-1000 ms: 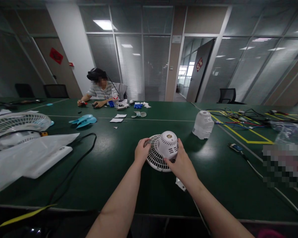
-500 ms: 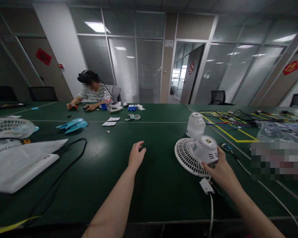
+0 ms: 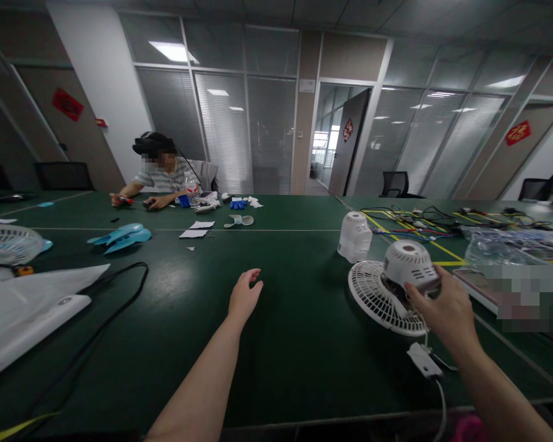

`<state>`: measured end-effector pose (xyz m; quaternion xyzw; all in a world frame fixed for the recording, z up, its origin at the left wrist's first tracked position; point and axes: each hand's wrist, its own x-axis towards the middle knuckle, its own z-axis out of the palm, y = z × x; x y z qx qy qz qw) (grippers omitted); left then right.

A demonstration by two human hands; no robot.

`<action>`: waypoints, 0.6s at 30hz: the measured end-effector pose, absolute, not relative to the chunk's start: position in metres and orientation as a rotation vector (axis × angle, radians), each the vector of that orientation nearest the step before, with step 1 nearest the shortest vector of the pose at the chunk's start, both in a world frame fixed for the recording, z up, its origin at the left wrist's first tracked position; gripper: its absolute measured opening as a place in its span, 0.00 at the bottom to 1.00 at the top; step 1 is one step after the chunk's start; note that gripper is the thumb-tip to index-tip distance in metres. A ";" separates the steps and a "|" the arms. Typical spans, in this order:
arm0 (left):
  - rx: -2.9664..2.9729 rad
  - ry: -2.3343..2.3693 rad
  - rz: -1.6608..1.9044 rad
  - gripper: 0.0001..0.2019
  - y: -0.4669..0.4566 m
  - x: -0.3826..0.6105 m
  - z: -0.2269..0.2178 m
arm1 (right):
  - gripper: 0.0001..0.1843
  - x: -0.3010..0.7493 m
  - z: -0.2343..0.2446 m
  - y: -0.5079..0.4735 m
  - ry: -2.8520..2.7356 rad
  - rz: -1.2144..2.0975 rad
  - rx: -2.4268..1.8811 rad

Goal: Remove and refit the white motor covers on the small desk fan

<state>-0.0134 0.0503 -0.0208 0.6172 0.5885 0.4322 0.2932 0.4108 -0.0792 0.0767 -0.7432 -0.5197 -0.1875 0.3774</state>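
My right hand (image 3: 451, 307) grips the white fan motor housing (image 3: 409, 265) from its right side, thumb in front. Under the housing, a round white fan grille (image 3: 373, 294) is tilted, and dark parts show between the two. A white cord with a small white box (image 3: 424, 360) hangs below the grille and runs over the table's near edge. Behind the grille stands a separate white housing cover (image 3: 354, 236). Over the green table (image 3: 295, 344), my left hand (image 3: 246, 294) is open, fingers apart, holding nothing.
At left lie a white fan base (image 3: 37, 331), another grille (image 3: 11, 242), blue fan blades (image 3: 122, 238) and a black cable (image 3: 124, 301). Across the table a person (image 3: 161, 172) holds a red-handled tool. Cables (image 3: 410, 218) and clear plastic bags (image 3: 502, 245) lie at right.
My right hand has moved the motor housing and grille to the right, and the grille now tilts more, with dark parts exposed. My left hand stays open in nearly the same place.
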 end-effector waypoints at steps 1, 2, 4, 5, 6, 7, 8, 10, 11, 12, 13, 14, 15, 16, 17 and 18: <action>1.644 1.570 1.150 0.19 0.051 -0.013 -0.021 | 0.43 0.405 0.088 -0.071 -1.310 -0.535 -1.845; 1.640 1.575 1.151 0.18 0.051 -0.013 -0.021 | 0.42 0.398 0.101 -0.061 -1.301 -0.567 -1.783; 1.622 1.590 1.156 0.17 0.051 -0.012 -0.020 | 0.42 0.386 0.125 -0.030 -1.310 -0.553 -1.687; 1.614 1.594 1.152 0.17 0.051 -0.011 -0.019 | 0.42 0.381 0.135 -0.011 -1.322 -0.511 -1.676; 1.607 1.597 1.146 0.17 0.050 -0.011 -0.018 | 0.41 0.375 0.144 0.010 -1.339 -0.456 -1.691; 1.600 1.599 1.141 0.18 0.050 -0.011 -0.017 | 0.40 0.370 0.151 0.031 -1.340 -0.400 -1.740; 1.595 1.599 1.136 0.18 0.050 -0.011 -0.017 | 0.40 0.366 0.156 0.052 -1.328 -0.345 -1.823; 1.586 1.595 1.131 0.18 0.049 -0.012 -0.015 | 0.39 0.358 0.160 0.089 -1.277 -0.297 -1.916; 1.582 1.593 1.131 0.18 0.049 -0.012 -0.014 | 0.39 0.355 0.159 0.103 -1.247 -0.279 -1.955; 1.579 1.591 1.128 0.18 0.049 -0.013 -0.013 | 0.39 0.353 0.157 0.114 -1.218 -0.262 -1.986; 1.577 1.591 1.124 0.18 0.049 -0.013 -0.012 | 0.39 0.351 0.153 0.122 -1.188 -0.237 -2.021; 1.577 1.593 1.118 0.18 0.049 -0.013 -0.011 | 0.38 0.349 0.148 0.128 -1.156 -0.205 -2.057; 1.580 1.596 1.112 0.18 0.049 -0.013 -0.010 | 0.38 0.348 0.143 0.131 -1.125 -0.169 -2.092; 1.585 1.600 1.105 0.18 0.048 -0.013 -0.010 | 0.38 0.347 0.138 0.132 -1.098 -0.133 -2.123; 1.592 1.605 1.099 0.18 0.048 -0.013 -0.010 | 0.39 0.347 0.133 0.131 -1.077 -0.097 -2.148; 1.600 1.609 1.092 0.18 0.048 -0.013 -0.010 | 0.41 0.347 0.128 0.129 -1.064 -0.065 -2.166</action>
